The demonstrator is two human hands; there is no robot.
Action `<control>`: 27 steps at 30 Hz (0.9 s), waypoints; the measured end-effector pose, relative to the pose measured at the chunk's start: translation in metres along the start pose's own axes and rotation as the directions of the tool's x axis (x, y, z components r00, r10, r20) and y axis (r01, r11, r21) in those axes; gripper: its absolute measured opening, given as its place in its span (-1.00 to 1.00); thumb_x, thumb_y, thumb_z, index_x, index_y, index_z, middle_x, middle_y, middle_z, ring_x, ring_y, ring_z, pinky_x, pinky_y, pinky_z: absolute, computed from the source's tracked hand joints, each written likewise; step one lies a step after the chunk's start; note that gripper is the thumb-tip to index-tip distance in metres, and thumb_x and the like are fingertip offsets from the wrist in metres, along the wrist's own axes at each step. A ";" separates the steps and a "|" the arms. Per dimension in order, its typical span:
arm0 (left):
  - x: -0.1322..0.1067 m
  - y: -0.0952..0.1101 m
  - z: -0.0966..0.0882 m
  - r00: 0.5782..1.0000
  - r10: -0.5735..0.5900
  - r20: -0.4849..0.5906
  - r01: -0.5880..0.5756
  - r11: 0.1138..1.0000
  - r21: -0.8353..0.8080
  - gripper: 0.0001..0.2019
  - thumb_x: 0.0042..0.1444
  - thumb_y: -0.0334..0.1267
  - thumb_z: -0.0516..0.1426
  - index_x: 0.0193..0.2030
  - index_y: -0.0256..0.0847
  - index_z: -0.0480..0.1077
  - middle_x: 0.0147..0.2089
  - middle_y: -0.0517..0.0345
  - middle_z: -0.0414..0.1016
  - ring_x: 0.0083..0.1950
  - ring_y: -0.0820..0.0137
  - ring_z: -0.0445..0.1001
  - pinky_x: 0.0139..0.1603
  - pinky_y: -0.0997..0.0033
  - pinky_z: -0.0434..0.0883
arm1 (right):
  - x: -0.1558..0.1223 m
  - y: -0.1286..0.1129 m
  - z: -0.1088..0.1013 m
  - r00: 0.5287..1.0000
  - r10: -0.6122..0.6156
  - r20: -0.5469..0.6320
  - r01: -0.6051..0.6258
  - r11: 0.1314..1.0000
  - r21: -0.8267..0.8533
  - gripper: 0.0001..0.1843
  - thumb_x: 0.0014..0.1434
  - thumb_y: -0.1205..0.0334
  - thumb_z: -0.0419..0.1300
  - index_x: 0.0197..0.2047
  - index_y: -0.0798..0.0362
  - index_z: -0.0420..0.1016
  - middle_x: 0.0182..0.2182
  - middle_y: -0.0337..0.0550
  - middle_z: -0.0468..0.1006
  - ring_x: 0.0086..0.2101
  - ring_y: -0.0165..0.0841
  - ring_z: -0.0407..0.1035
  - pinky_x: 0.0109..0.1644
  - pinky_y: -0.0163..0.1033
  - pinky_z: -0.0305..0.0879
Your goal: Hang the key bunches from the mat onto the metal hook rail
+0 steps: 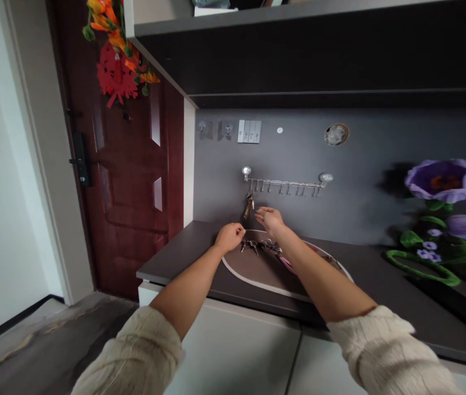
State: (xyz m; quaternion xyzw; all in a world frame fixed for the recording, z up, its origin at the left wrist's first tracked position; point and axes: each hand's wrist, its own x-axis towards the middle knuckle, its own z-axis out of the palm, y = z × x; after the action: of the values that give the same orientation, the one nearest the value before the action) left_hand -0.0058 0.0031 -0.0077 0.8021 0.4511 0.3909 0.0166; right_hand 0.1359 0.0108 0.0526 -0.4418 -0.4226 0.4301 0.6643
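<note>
My left hand is at the left end of an oval brown mat with a pale rim, its fingers curled together. Whether anything is between them I cannot make out. Just above the mat, my right hand has its fingers stretched out to the left and appears to hold nothing. A bunch of keys with a brown fob hangs from the left end of a metal hook rail, close to both hands. On the mat lie loose keys and a pink item, partly behind my right forearm.
Dark shelving overhangs the grey counter. Purple artificial flowers stand at the right. A dark red door with a black handle is on the left. Wall switches sit above the rail.
</note>
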 end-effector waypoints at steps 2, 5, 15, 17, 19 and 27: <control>-0.001 0.000 0.001 1.000 -0.004 0.031 0.005 0.999 -0.034 -0.76 0.02 -0.18 -0.02 -0.36 -0.22 0.42 -0.39 0.13 0.47 -0.38 0.46 0.35 -0.34 0.50 0.24 | -0.009 0.006 -0.007 0.999 -0.001 0.036 0.002 1.000 -0.029 -0.88 -0.11 0.48 0.09 -0.45 0.10 0.31 -0.55 -0.26 0.40 -0.54 -0.54 0.31 -0.35 -0.38 0.29; -0.005 -0.001 0.000 0.998 -0.006 0.062 0.011 0.997 -0.073 -0.73 0.01 -0.13 -0.02 -0.38 -0.23 0.43 -0.41 0.14 0.46 -0.39 0.46 0.35 -0.36 0.51 0.24 | -0.021 0.019 -0.017 0.996 -0.029 0.086 0.039 0.992 -0.117 -0.89 -0.11 0.46 0.09 -0.43 0.12 0.32 -0.54 -0.24 0.41 -0.53 -0.54 0.30 -0.36 -0.39 0.27; -0.010 -0.001 0.000 0.980 -0.015 0.201 0.033 0.996 -0.088 -0.74 -0.08 -0.13 0.05 -0.42 -0.24 0.47 -0.42 0.12 0.46 -0.42 0.45 0.33 -0.40 0.50 0.21 | -0.033 0.042 -0.035 0.940 -0.271 0.206 0.340 0.769 -0.541 -0.90 -0.16 0.43 0.15 -0.51 0.07 0.43 -0.55 -0.26 0.44 -0.49 -0.48 0.26 -0.26 -0.33 0.18; -0.009 -0.001 0.000 0.979 -0.009 0.203 0.023 0.998 -0.066 -0.76 -0.08 -0.18 0.05 -0.41 -0.24 0.48 -0.40 0.11 0.46 -0.40 0.44 0.33 -0.37 0.50 0.21 | -0.034 0.040 -0.035 0.938 -0.261 0.229 0.346 0.743 -0.573 -0.87 -0.17 0.47 0.15 -0.55 0.06 0.43 -0.57 -0.27 0.44 -0.49 -0.46 0.26 -0.25 -0.33 0.17; -0.009 -0.002 0.001 0.978 -0.010 0.207 0.024 0.998 -0.064 -0.76 -0.08 -0.21 0.03 -0.40 -0.24 0.49 -0.38 0.10 0.47 -0.38 0.43 0.34 -0.35 0.50 0.22 | -0.035 0.039 -0.035 0.937 -0.246 0.250 0.348 0.729 -0.590 -0.85 -0.18 0.50 0.15 -0.58 0.05 0.43 -0.60 -0.27 0.43 -0.50 -0.46 0.25 -0.26 -0.34 0.15; -0.008 0.002 -0.001 0.965 -0.089 0.248 0.148 0.962 -0.230 -0.74 -0.05 -0.27 -0.01 -0.36 -0.33 0.47 -0.42 0.10 0.46 -0.39 0.46 0.33 -0.35 0.50 0.21 | -0.039 0.037 -0.036 0.915 -0.222 0.336 0.396 0.644 -0.655 -0.87 -0.16 0.47 0.15 -0.61 0.07 0.43 -0.62 -0.28 0.43 -0.55 -0.48 0.22 -0.36 -0.38 0.08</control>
State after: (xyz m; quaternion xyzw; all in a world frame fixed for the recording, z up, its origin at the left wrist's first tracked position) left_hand -0.0078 -0.0044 -0.0112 0.8059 0.4413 0.3442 0.1931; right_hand 0.1515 -0.0253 0.0008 -0.5323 -0.6969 0.1600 0.4533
